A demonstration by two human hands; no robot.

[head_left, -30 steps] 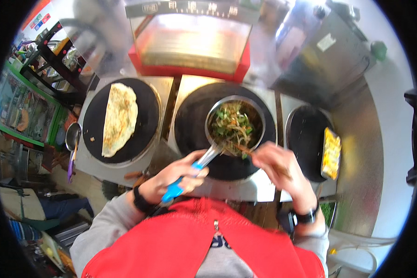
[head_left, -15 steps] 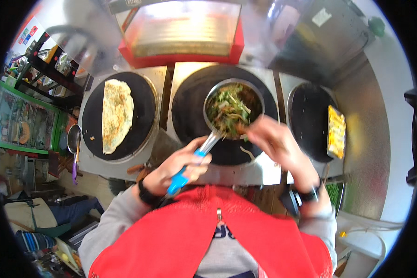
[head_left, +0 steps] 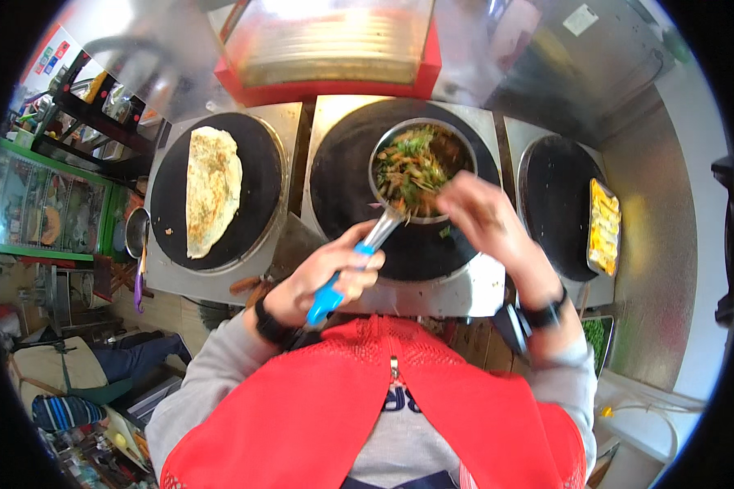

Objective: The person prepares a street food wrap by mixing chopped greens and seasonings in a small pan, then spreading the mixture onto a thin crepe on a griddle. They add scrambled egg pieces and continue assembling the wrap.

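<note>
My left hand (head_left: 332, 275) is closed round blue-handled metal tongs (head_left: 326, 298), whose far ends reach the near rim of a round metal bowl (head_left: 373, 175). In the bowl lies a mix of chopped greens and orange-brown shreds (head_left: 413, 167). The bowl is over the middle black round griddle (head_left: 334, 179); whether it rests there I cannot tell. Beside the bowl's right near rim is my right hand (head_left: 483, 210), its fingers smeared by motion. A folded flat pancake (head_left: 214, 191) lies on the left griddle (head_left: 257, 183).
At the right griddle's (head_left: 550, 196) outer edge stands a tray of yellow pieces (head_left: 604, 226). A red-framed glass case (head_left: 326, 49) stands behind. Wooden-handled tools (head_left: 249, 285) lie between the left and middle griddles. Chopped greens (head_left: 597, 338) fill a container at lower right.
The view has shifted slightly. The bowl sits a little farther away, and the mix in it has been rearranged. My right hand has moved up beside the rim; my left keeps its hold.
</note>
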